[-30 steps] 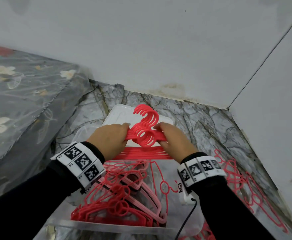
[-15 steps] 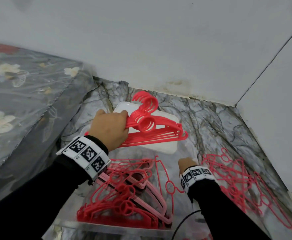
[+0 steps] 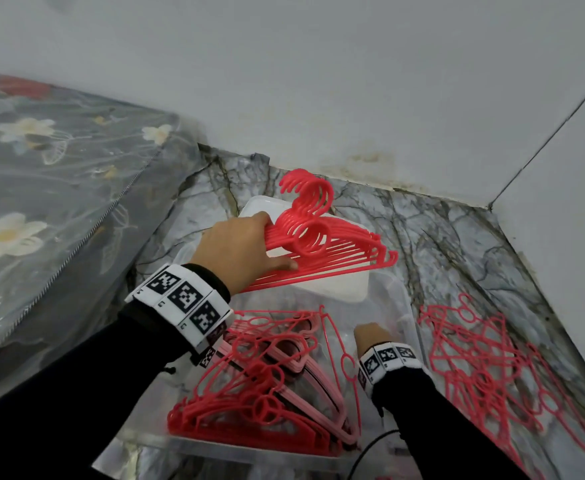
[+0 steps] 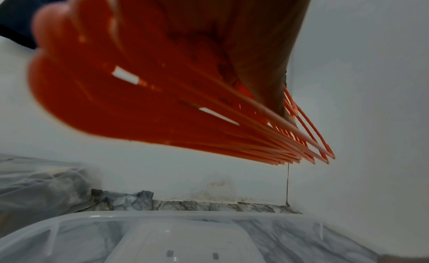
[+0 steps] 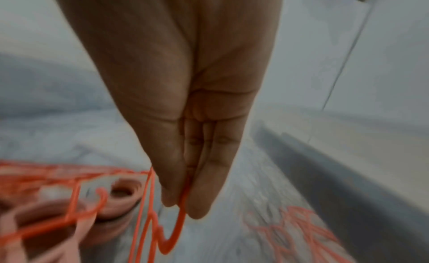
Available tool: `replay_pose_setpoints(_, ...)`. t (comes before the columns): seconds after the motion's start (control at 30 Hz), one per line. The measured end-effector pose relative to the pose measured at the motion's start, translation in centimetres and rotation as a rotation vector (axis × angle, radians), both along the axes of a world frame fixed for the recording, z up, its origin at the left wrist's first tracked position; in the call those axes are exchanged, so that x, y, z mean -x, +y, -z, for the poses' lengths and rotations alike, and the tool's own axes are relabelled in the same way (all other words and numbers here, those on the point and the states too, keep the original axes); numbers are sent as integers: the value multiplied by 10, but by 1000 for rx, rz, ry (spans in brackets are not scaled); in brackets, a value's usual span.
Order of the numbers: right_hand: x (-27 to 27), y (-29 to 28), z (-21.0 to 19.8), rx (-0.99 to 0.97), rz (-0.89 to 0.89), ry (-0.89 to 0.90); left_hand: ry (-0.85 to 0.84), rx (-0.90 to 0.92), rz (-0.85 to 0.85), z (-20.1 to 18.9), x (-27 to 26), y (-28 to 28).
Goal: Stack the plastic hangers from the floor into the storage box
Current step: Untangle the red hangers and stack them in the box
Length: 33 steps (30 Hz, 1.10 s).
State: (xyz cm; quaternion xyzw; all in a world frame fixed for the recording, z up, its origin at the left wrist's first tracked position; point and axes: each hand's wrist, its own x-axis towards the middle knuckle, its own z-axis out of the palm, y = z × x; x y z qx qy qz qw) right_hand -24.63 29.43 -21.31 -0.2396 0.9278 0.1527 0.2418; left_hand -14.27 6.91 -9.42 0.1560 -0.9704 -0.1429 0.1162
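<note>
Since a moment ago the right hand (image 3: 370, 336) has let go of the bundle of red hangers (image 3: 322, 251) and dropped into the lower centre of the frame, while the left hand (image 3: 241, 249) has lifted the bundle a little higher.

Nearest the viewer, at the bottom centre, a clear plastic storage box (image 3: 400, 299) holds a stack of red and pink hangers (image 3: 263, 389). The right hand reaches down inside the box; the wrist view shows its thumb and fingertips (image 5: 202, 202) pinching a single thin red hanger (image 5: 162, 230). At the lower right, loose red hangers (image 3: 485, 368) lie on the marble-patterned floor (image 3: 457, 244), outside the box. Farther up, in the middle of the frame, the left hand grips the bundle by one shoulder, above a white lid (image 3: 336, 289). A floral mattress (image 3: 52, 188) fills the left side; white walls (image 3: 319, 81) close the top.
</note>
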Motion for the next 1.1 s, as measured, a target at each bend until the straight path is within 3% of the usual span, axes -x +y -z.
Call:
replay_pose_setpoints(0.27, 7, 2, -79, 313, 101, 209, 135, -128, -63, -8, -1, 5)
replay_pose_setpoints(0.37, -4, 5, -103, 472, 50, 285, 166, -168, -77, -9, -2, 4)
replay_pose_setpoints(0.57, -23, -6, -142, 846, -198, 185, 138, -76, -71, -7, -7, 0)
replay_pose_setpoints(0.73, -32, -17, -160, 1035, -374, 167, 25, 1, 21, -1, -8, 8)
replay_pose_setpoints(0.9, -33, -26, -167, 1231, -348, 247, -35, -58, 78, 0, -4, 19)
replay_pose_setpoints(1.1, -25, -26, -168, 1300, -290, 323, -46, -44, 103, 1, -5, 20)
